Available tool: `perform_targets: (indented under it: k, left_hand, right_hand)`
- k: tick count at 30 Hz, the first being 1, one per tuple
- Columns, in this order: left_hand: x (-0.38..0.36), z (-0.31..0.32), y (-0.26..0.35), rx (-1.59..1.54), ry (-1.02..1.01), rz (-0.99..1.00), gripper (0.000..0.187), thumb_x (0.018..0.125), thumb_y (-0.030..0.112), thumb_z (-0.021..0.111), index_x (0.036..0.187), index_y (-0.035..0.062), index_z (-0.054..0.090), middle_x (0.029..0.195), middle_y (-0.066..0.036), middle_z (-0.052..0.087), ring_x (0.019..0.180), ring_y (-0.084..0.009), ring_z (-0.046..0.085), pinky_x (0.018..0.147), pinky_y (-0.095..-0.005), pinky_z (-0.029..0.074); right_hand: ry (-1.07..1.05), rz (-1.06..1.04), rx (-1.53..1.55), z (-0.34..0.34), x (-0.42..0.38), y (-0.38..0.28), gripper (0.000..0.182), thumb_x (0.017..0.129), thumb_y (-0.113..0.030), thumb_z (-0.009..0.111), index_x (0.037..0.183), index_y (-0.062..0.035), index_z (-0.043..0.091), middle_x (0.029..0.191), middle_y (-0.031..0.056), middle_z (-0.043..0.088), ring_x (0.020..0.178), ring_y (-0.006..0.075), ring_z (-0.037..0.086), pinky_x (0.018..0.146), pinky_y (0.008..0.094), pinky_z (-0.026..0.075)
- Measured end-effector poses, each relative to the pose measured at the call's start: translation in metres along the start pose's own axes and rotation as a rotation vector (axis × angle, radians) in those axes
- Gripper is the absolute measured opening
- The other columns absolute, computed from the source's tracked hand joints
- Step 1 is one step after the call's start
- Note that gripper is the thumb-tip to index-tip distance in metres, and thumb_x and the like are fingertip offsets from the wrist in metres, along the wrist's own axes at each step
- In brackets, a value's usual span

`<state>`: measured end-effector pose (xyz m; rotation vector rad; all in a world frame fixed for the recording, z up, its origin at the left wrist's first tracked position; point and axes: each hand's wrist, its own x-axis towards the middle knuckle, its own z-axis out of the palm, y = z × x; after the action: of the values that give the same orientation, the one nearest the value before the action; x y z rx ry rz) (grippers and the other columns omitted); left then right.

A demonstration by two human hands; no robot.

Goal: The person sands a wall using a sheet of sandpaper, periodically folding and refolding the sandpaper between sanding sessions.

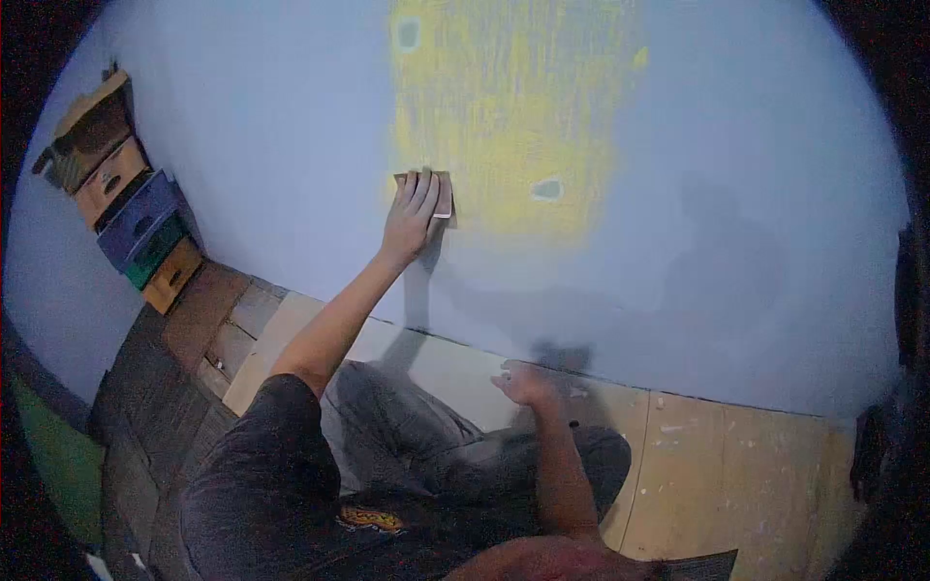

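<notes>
My left hand (415,215) is pressed to the wall, its fingers closed over a brown piece of sandpaper (445,197) with a pale lower edge. It lies at the lower left corner of a yellow patch (504,126) on the pale blue wall (291,145). Two small grey-green spots show in the yellow, one near the top left (409,33) and one at the lower right (548,190). Lower down, my right hand (526,383) is held above my bent leg, fingers loosely bent and apart, with nothing visible in it.
At the left, a stack of coloured boxes (145,218) stands against the wall. Pale boards (693,455) with white specks cover the floor along the wall's base. My crossed legs (417,436) rest on the floor. A green surface (58,465) shows at the far left.
</notes>
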<state>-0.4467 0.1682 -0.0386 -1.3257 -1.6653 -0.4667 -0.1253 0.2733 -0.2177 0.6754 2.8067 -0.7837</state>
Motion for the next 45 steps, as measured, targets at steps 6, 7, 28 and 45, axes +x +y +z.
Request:
perform_targets:
  k: [6,7,28,45]
  left_hand:
    - [0.138,-0.064,-0.021,0.027,0.233,0.018,0.066,0.088,0.015,0.065,0.147,-0.0027,0.041,0.154,-0.024,0.037,0.142,-0.0484,0.033,0.116,-0.0550,0.031]
    - [0.168,-0.078,-0.026,0.024,0.287,0.034,0.065,0.088,0.015,0.065,0.147,-0.0012,0.041,0.154,-0.023,0.038,0.142,-0.0479,0.033,0.116,-0.0535,0.032]
    - [-0.010,0.007,0.020,-0.227,0.033,-0.102,0.061,0.086,0.007,0.052,0.143,-0.0113,0.039,0.149,-0.032,0.037,0.139,-0.0545,0.030,0.118,-0.0641,0.019]
    - [-0.049,0.038,0.032,-0.159,0.058,-0.181,0.057,0.099,0.022,0.045,0.145,-0.0119,0.038,0.152,-0.035,0.033,0.142,-0.0571,0.025,0.118,-0.0623,0.020]
  right_hand:
    - [-0.017,0.081,0.023,-0.051,-0.039,-0.032,0.063,0.092,-0.053,0.060,0.135,-0.0070,0.058,0.139,0.0192,0.058,0.127,0.0393,0.055,0.107,0.0485,0.043]
    - [-0.042,0.095,0.004,-0.056,-0.042,-0.036,0.063,0.092,-0.052,0.060,0.135,-0.0069,0.058,0.138,0.0191,0.058,0.126,0.0391,0.055,0.107,0.0482,0.043]
    - [-0.025,-0.029,-0.025,-0.011,-0.023,-0.023,0.058,0.096,-0.052,0.054,0.129,-0.0050,0.061,0.130,0.0219,0.062,0.122,0.0414,0.057,0.105,0.0500,0.044]
    - [-0.125,-0.005,0.051,-0.011,-0.021,-0.042,0.058,0.097,-0.048,0.056,0.133,-0.0027,0.056,0.122,0.0275,0.064,0.114,0.0466,0.060,0.098,0.0540,0.048]
